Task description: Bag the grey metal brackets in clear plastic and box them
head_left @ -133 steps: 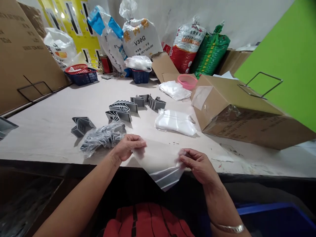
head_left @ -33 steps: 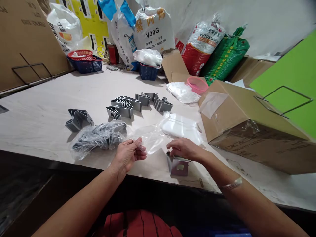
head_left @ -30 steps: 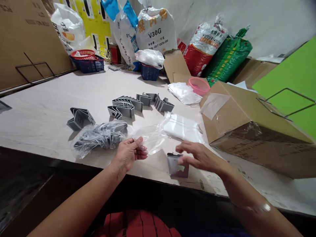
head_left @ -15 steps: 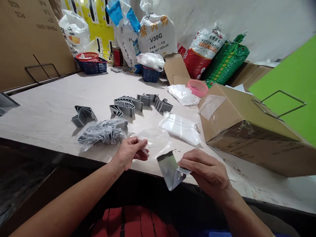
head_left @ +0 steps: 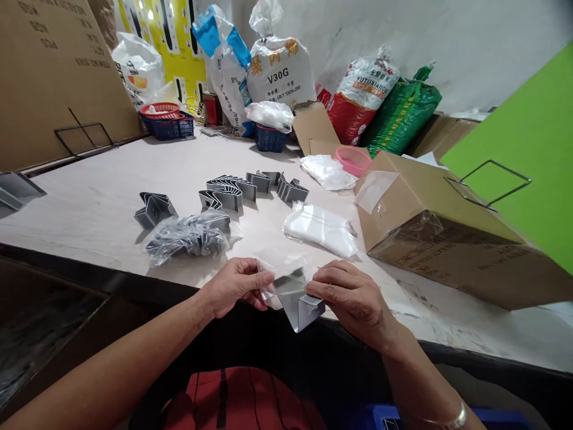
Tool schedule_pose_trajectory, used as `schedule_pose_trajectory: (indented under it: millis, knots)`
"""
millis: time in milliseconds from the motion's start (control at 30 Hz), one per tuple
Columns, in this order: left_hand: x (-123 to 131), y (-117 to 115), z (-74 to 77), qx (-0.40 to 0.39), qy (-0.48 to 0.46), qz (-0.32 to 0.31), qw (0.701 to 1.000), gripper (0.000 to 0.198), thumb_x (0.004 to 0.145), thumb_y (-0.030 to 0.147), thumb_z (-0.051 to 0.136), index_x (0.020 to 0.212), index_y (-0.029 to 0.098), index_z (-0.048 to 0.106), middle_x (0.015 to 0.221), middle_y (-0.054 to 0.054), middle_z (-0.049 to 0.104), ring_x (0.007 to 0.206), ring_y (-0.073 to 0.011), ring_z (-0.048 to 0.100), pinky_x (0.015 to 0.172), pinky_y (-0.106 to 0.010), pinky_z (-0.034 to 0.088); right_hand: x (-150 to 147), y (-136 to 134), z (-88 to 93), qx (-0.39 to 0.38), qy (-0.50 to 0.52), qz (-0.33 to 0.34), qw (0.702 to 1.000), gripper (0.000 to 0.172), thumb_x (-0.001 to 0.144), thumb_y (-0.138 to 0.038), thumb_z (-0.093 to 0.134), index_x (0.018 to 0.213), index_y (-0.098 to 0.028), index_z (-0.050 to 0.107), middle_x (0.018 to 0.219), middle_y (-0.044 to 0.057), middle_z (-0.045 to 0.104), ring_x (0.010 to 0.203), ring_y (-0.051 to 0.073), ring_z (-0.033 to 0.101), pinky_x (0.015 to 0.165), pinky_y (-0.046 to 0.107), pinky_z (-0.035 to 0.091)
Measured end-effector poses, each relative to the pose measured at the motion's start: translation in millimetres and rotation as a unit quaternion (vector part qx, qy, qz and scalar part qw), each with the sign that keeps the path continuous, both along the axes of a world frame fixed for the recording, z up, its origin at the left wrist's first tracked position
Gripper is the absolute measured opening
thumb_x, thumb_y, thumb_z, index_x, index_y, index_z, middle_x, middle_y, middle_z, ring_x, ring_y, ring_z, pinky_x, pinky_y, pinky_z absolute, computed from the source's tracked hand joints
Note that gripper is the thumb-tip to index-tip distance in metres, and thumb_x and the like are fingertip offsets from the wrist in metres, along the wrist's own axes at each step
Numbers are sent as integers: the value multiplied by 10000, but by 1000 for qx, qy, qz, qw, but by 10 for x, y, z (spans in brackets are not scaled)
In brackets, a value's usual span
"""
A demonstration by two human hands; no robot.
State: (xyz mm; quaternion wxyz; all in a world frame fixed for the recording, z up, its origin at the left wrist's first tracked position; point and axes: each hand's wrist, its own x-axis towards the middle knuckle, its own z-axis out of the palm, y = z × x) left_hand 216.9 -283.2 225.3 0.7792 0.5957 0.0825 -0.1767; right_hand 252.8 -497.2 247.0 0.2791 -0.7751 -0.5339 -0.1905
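wht sack [head_left: 283, 73] "V30G", red bag [head_left: 358, 103] "YUTUXIANG"

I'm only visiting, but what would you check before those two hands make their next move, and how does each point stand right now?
1. Left hand has a grip on the clear plastic bag: ok, pinched by thumb and fingers.
2. Right hand has a grip on the bent metal piece: ok.
3. Bent metal piece wholly inside the bag: not ok, the end by the right hand is outside.
4. Far edge of the piece within the bag's mouth: cannot tell, the film is too clear.
5. Plastic-wrapped bundle apart from the left hand: ok.
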Motion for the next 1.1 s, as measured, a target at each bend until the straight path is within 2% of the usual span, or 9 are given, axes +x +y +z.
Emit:
schedule_pose_trajectory:
  millis: [233,333,400,500,633,767,867,967,1100]
  knots:
    - [-151,-210,-76,-38,47,-85,995,333,529,361,748,686,99,618,571,-62,623,489,-149,594,453,-243,482,-53,90,-37,9,-34,-35,999,224,843,-137,433,812,-213,641,701,25,620,685,124,526,647,275,418]
    - [-185,-289,-116,-72,84,-74,991,264,528,283,732,673,103,603,556,-50,614,469,-149,585,458,-279,501,-51,100,-163,86,-8,-71,994,165,818,-151,490,865,-228,629,778,30,604,746,133,537,683,285,437]
    - [-181,-304,-127,-66,88,-48,993,190,541,213,698,648,104,585,528,-44,606,441,-136,569,446,-274,500,-64,85,-308,158,69,-119,978,192,815,-183,501,975,-238,593,907,49,571,847,150,536,726,301,458]
    - [-144,-273,-133,-52,76,-30,995,114,562,149,641,641,109,568,504,-31,594,420,-125,556,426,-263,497,-102,59,-551,237,250,-160,925,266,814,-239,495,1079,-248,513,1038,63,514,945,166,523,745,314,482]
    - [-75,-212,-143,-54,64,-27,996,120,585,133,611,689,129,551,499,-8,585,409,-119,543,412,-279,500,-147,92,-735,311,469,-131,816,286,732,-314,601,994,-232,518,829,3,546,732,125,550,667,287,497]
    - [-30,-185,-156,-58,58,-54,995,98,612,145,608,691,130,550,492,2,565,396,-104,521,399,-267,495,-151,192,-744,389,578,-69,714,216,685,-355,643,816,-209,553,724,-24,542,638,106,524,595,263,487]
    - [-22,-174,-173,-59,52,-73,994,79,608,132,606,666,125,553,472,6,554,373,-95,508,395,-246,483,-144,272,-750,415,610,-80,671,232,617,-333,696,718,-184,549,623,-41,522,545,86,487,535,236,450]
    - [-17,-158,-189,-49,58,-75,994,93,611,143,612,673,123,547,479,-10,576,390,-118,539,404,-251,482,-142,324,-788,442,591,-120,664,204,588,-258,709,666,-172,541,573,-61,507,507,64,455,502,199,402]
    - [3,-146,-204,-25,71,-20,997,120,634,167,588,731,118,536,502,-50,617,438,-156,586,418,-250,478,-162,319,-821,453,522,-173,701,141,647,-228,661,645,-162,537,518,-64,514,486,57,468,514,191,390]
